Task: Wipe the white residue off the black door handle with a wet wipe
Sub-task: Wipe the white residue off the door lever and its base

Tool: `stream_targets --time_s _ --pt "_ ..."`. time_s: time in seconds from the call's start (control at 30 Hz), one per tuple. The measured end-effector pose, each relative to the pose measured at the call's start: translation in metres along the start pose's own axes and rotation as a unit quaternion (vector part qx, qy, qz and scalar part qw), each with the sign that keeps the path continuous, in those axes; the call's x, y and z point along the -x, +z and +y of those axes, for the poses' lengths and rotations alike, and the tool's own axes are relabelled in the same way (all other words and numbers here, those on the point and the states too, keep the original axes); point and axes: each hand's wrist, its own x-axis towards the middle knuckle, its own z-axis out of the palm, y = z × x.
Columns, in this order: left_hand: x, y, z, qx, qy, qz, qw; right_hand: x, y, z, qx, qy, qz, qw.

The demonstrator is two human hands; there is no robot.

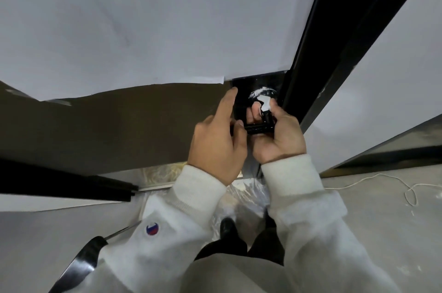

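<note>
The black door handle (257, 128) sticks out of a black plate on the door, at the centre of the head view. White residue (262, 92) smears its round base, and a thick white patch (265, 104) lies on the neck. My left hand (216, 146) holds the lever's free end, with the index finger stretched up along the plate. My right hand (278, 136) is curled around the neck and corner of the handle, fingertips close to the white patch. I cannot make out a wet wipe in either hand.
White paper (143, 29) covers the door above the handle and brown card (119, 125) covers it to the left. The black door frame (318, 53) runs up just right of the handle. A white cord (382, 179) lies on the grey floor at the right. My shoe (227, 227) stands on clear plastic sheet below.
</note>
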Motion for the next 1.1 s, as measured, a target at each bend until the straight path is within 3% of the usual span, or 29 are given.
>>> stream_targets --time_s 0.13,0.27,0.37,0.47,0.57,0.63,0.73,0.8,0.9,0.97,1.1 --pt "0.001 0.000 0.003 -0.001 0.001 -0.004 1.000 0.006 -0.004 0.013 0.108 -0.157 0.052 0.980" --pt "-0.002 -0.001 0.005 0.011 -0.017 -0.001 1.000 0.005 -0.007 0.023 0.271 -0.327 0.071 0.903" --pt "-0.002 -0.002 0.005 0.021 -0.028 -0.009 0.999 0.005 -0.012 0.020 0.264 -0.307 0.067 0.912" --pt "-0.001 -0.002 0.004 0.030 -0.040 -0.010 0.999 0.008 -0.006 0.014 0.096 -0.154 0.028 0.983" --pt "-0.001 -0.002 0.003 0.056 -0.051 0.002 0.997 -0.003 -0.006 0.009 0.003 -0.017 0.000 1.000" --pt "-0.001 -0.003 0.001 0.059 -0.044 -0.001 0.997 -0.009 -0.009 0.009 -0.038 0.017 -0.009 0.999" --pt "0.000 -0.005 0.000 0.069 -0.037 -0.009 0.997 -0.006 -0.012 0.012 0.003 -0.033 -0.008 0.999" --pt "0.000 -0.006 0.001 0.071 -0.032 -0.009 0.997 0.000 -0.017 0.017 0.096 -0.152 0.006 0.984" --pt "0.000 -0.006 -0.001 0.090 -0.034 -0.004 0.995 0.008 -0.027 0.018 0.327 -0.353 0.028 0.876" --pt "0.000 -0.006 -0.002 0.092 -0.032 0.000 0.995 0.013 -0.036 0.013 0.392 -0.386 0.029 0.834" --pt "-0.001 -0.004 -0.005 0.095 -0.028 0.004 0.995 0.028 -0.052 0.005 0.272 -0.279 0.010 0.921"
